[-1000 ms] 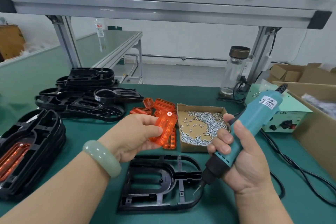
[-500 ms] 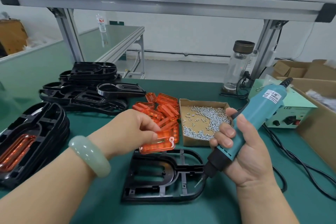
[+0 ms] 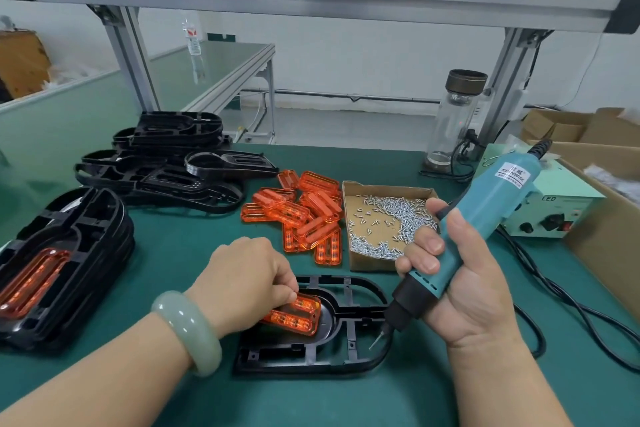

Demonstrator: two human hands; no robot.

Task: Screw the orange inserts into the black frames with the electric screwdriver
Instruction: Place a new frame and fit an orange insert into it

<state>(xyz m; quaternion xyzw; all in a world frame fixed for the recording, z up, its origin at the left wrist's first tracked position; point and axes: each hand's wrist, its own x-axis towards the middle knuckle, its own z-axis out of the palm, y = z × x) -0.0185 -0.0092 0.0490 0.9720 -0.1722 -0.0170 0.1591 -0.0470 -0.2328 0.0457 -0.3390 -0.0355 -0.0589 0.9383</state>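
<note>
1. The left hand point(image 3: 242, 274) pinches an orange insert point(image 3: 298, 317) with curled fingers, holding it tilted in the left bay of the black frame point(image 3: 346, 354), which lies near centre on the bench.
2. The right hand point(image 3: 460, 295) is wrapped around the electric screwdriver point(image 3: 485, 211), its bit angled down over the frame's right end.
3. The insert looks light, stiff and glossy, so probably slippery. It is best gripped by its long edges.
4. The frame seems rigid but light and may skid under the driver, so press down on the seated insert.
5. The cardboard screw box point(image 3: 370, 265) sits just beyond the frame, with the spare inserts point(image 3: 304, 208) heaped to its left.
</note>
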